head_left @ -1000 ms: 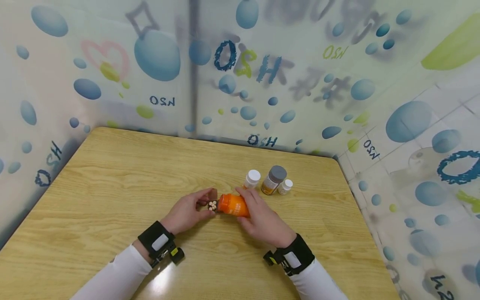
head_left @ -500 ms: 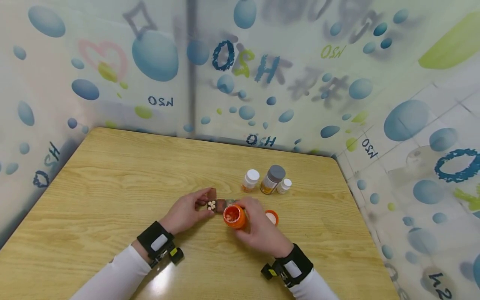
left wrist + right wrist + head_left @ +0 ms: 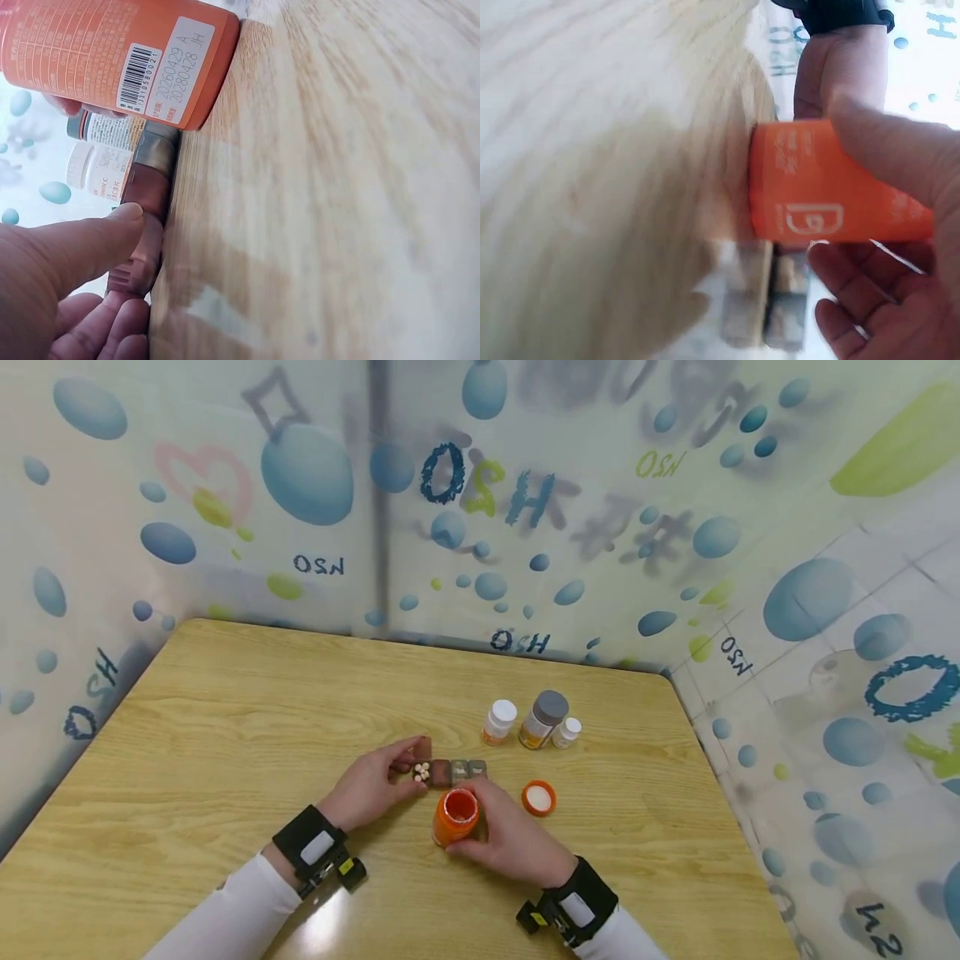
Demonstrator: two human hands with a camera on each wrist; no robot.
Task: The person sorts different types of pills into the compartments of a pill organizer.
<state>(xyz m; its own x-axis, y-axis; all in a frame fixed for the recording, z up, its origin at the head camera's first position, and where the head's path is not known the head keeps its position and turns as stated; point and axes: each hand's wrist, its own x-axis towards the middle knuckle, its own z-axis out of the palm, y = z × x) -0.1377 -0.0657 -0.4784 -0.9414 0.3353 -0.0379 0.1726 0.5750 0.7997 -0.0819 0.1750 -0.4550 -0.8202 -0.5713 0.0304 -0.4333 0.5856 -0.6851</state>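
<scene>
My left hand (image 3: 367, 787) pinches the left end of a small pill organizer (image 3: 441, 773), thumb on its near side in the left wrist view. Its leftmost compartment has its flap raised and holds several pale tablets (image 3: 422, 772); the other lids look down. My right hand (image 3: 513, 831) grips an orange pill bottle (image 3: 112, 60), thumb on one side and fingers on the other. The bottle is uncapped and roughly upright, just in front of the organizer. Whether its base touches the table cannot be told. Its orange screw cap (image 3: 539, 798) lies with the white inside up, behind my right hand.
Behind the organizer stand a white bottle (image 3: 499, 722), a larger grey-capped bottle (image 3: 543, 720) and a small white bottle (image 3: 567, 732). They are on a wooden table (image 3: 285, 710), with a patterned curtain (image 3: 337, 593) along its back edge.
My right hand has turned the orange bottle from tilted over the filled compartment to upright, and brought it nearer and lower. The organizer and cap came into sight. The left hand stayed put.
</scene>
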